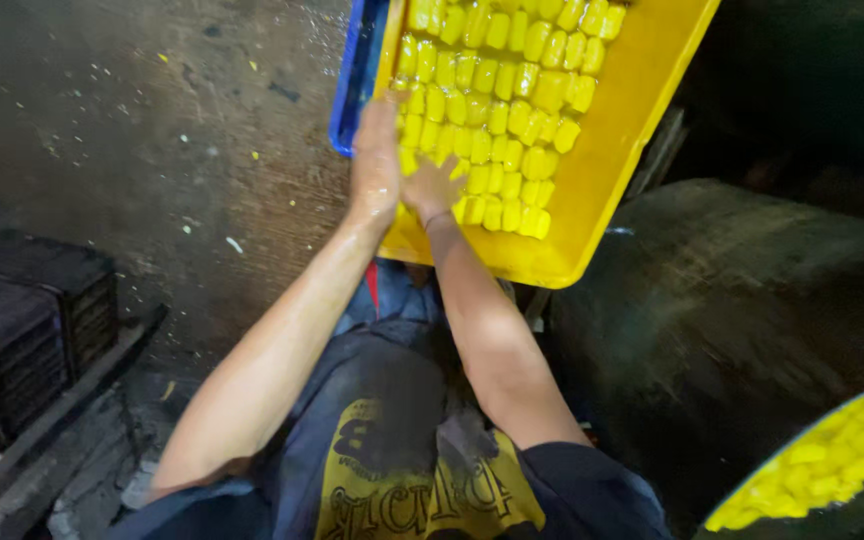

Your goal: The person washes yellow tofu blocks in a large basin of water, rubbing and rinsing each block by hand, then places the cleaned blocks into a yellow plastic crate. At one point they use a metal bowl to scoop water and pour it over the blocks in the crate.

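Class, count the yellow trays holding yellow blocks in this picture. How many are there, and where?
2. One yellow tray sits top centre, under both hands; a second tray shows only partly at the bottom right corner. Others may lie out of view.

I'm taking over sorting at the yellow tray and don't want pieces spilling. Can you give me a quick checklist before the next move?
1. Both hands on the job: left hand and right hand sit at the near pieces: ok.
2. Yellow blocks in rows: ok; near rows uneven.
3. Yellow tray level: not ok, it looks tilted.
4. Tray support underneath: cannot tell.
5. Blue crate beside the tray: ok.
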`<state>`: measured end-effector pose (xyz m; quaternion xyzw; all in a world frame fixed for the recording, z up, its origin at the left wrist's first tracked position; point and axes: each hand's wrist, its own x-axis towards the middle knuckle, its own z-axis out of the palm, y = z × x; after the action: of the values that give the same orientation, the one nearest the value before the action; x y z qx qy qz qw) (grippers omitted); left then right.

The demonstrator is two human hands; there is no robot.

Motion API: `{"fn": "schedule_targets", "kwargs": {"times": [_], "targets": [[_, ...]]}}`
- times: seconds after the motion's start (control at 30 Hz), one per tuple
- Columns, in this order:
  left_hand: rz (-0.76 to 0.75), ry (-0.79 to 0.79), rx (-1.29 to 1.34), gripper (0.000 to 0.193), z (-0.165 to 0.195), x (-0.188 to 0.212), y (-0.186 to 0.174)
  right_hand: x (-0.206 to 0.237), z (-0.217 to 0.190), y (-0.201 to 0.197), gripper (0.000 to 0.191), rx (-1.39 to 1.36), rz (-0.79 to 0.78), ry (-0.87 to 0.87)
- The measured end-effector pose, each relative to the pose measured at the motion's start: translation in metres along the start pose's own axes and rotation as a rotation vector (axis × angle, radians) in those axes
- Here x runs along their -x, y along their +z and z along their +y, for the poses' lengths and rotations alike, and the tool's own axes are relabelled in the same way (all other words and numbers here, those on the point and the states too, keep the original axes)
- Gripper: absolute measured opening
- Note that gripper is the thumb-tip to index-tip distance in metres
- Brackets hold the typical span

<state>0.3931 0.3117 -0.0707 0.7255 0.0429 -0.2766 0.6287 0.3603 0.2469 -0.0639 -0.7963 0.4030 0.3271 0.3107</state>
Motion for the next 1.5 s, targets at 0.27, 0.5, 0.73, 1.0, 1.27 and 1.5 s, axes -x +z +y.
{"fn": "schedule_targets", "kwargs": {"times": [0.27, 0.5, 0.73, 1.0, 1.27, 1.5], "targets": [[-0.609, 0.125, -1.196, 0.064, -0.052, -0.007, 0.02, 0.011, 0.095, -0.049, 0.086, -0.986, -0.3, -0.107], [-0.372, 0.428, -0.889, 0.073, -0.03, 0.034, 0.113, 0.168, 0.195, -0.084, 0.063, -1.184, 0.037, -0.452], [-1.275, 1.167, -0.123, 0.043, 0.088, 0.247, 0.321, 0.374, 0.439, -0.116, 0.034, -0.871, 0.88, -0.1], [-1.779, 1.641, -1.59, 0.046, -0.055, 0.387, 0.457, 0.313, 0.618, 0.006, 0.034, 0.086, 0.314, 0.235], [-1.762, 1.766, -1.648, 0.034, -0.112, 0.368, 0.464, 0.32, 0.668, -0.035, 0.049, -0.38, 0.515, -0.17], [-1.576, 1.295, -1.445, 0.027, -0.091, 0.377, 0.515, 0.318, 0.72, -0.167, 0.034, -0.735, 0.618, -0.091]]}}
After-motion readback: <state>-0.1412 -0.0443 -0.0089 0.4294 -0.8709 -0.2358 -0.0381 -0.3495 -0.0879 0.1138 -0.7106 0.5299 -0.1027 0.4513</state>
